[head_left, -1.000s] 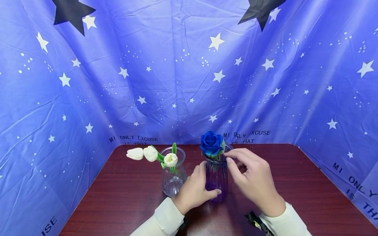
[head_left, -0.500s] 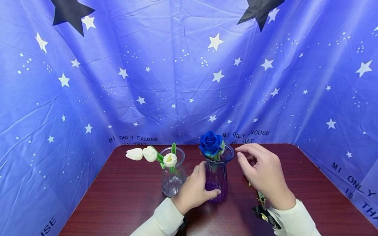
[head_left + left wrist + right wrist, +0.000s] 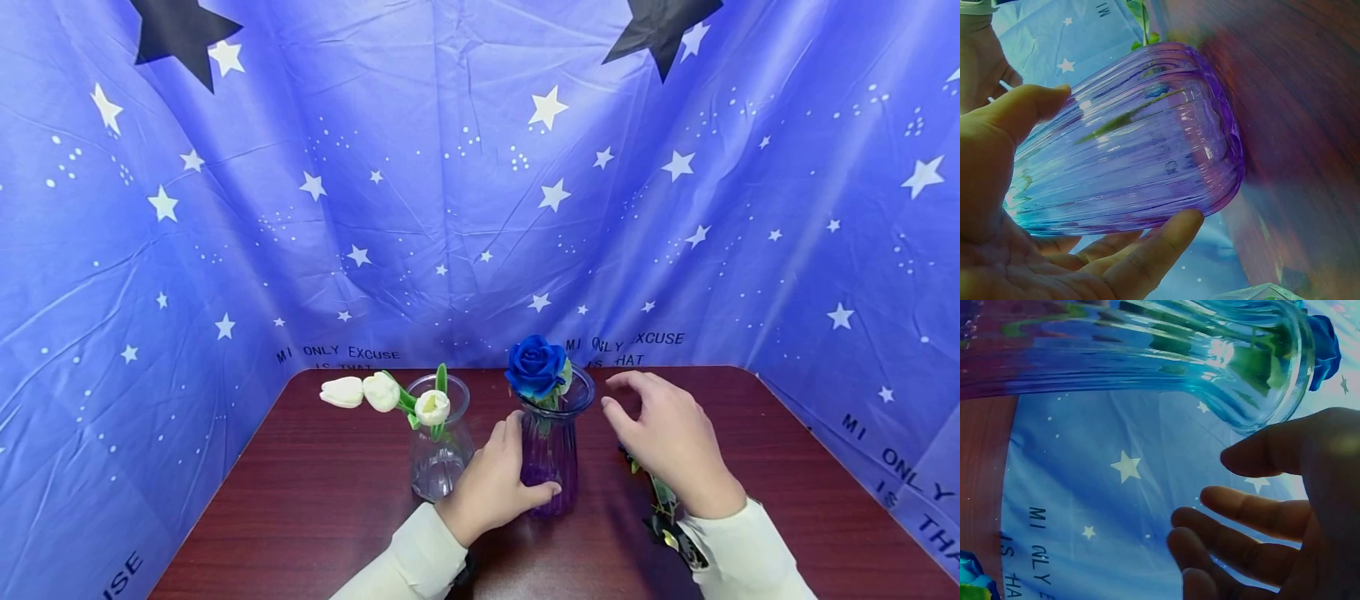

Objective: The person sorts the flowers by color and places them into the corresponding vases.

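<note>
My left hand [image 3: 491, 483] grips the purple ribbed glass vase [image 3: 553, 454], which stands upright on the table. In the left wrist view its thumb and fingers lie on opposite sides of the glass. A blue rose [image 3: 536, 367] leans over the vase's left rim, its stem inside. Just right of the rim, my right hand [image 3: 675, 442] hovers with relaxed, parted fingers, holding nothing and apart from the glass. Beneath that hand lies a leafy stem [image 3: 663, 496], mostly hidden; the right wrist view shows a blue flower [image 3: 974, 575] at its lower left corner.
A clear glass vase [image 3: 442, 467] holding white tulips [image 3: 382, 392] stands close to the left hand. The tulips bend out to the left. A blue cloth with stars [image 3: 450, 208] rises behind and beside the dark red table [image 3: 300, 500].
My right hand has let go near the rose and moved right, away from the vase rim, with its fingers spreading a little. My left hand has stayed on the vase.
</note>
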### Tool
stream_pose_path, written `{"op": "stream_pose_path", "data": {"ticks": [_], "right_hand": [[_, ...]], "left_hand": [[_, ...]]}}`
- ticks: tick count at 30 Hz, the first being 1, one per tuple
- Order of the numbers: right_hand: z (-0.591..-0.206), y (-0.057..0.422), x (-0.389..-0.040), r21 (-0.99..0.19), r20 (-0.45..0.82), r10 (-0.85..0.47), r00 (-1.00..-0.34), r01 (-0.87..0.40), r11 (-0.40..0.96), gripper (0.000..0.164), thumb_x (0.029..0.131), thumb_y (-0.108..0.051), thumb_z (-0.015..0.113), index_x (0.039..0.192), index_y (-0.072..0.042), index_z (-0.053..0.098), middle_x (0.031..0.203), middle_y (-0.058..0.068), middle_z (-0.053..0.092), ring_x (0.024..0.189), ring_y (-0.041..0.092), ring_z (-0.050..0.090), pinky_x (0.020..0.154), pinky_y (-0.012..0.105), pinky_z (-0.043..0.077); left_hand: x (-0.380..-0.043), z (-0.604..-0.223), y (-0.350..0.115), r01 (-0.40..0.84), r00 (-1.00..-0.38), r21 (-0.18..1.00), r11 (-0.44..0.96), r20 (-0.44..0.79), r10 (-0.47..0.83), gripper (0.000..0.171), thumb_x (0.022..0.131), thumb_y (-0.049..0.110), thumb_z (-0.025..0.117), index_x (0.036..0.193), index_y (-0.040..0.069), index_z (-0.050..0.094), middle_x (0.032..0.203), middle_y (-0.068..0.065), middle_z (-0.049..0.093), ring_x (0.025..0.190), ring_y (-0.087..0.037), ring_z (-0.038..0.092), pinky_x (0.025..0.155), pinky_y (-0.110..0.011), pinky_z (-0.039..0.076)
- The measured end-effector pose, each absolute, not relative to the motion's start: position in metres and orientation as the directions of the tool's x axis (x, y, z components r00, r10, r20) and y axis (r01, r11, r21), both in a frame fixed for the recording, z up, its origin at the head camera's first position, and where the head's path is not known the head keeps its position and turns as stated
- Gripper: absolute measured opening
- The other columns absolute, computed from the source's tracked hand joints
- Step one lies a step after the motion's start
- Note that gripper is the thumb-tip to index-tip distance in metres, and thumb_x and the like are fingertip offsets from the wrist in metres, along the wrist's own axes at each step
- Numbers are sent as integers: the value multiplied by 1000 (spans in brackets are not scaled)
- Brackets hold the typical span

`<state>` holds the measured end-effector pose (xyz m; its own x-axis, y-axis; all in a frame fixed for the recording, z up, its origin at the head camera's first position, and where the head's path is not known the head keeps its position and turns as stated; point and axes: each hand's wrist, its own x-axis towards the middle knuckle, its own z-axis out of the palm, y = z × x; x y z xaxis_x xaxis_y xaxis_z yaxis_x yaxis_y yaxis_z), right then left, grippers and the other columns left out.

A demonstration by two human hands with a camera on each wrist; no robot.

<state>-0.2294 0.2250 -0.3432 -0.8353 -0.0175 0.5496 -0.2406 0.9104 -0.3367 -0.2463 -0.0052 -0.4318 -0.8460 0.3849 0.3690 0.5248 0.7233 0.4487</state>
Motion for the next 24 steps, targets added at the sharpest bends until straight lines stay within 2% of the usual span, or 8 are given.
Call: {"op": "stream_pose_path", "data": {"ticks": [3, 8, 14, 24], "right_hand": [[-346, 227, -233, -338, 501, -15, -866, -211, 917, 28, 93, -31, 69, 116, -15, 74, 118, 11, 74, 104, 38, 70, 78, 59, 52], [-353, 228, -240, -339, 453, -18, -891, -191, 921, 31, 93, -33, 70, 117, -15, 74, 117, 10, 74, 99, 35, 70, 74, 57, 53], [-359, 230, -246, -339, 418, -16, -908, -172, 925, 31, 92, -35, 70, 115, -14, 74, 112, 11, 74, 96, 33, 69, 74, 57, 53], [-370, 246, -254, -323, 379, 6, -925, -126, 938, 32, 90, -35, 71, 113, -12, 74, 112, 16, 73, 99, 39, 69, 75, 58, 53]], "left_hand": [[-246, -432, -5, 527, -845, 449, 722, 370, 387, 104, 78, 55, 85, 152, 3, 34, 122, -13, 60, 94, -28, 71, 82, -40, 61], [-246, -431, -5, 521, -850, 461, 718, 358, 386, 104, 79, 54, 85, 153, 3, 33, 124, -13, 59, 95, -28, 71, 83, -41, 61], [-246, -432, -6, 517, -852, 462, 720, 353, 386, 105, 79, 55, 85, 153, 2, 33, 125, -14, 59, 95, -29, 71, 84, -42, 61], [-247, -432, -6, 521, -850, 455, 722, 358, 387, 105, 79, 56, 84, 153, 2, 33, 126, -14, 59, 96, -29, 71, 84, -41, 60]]}}
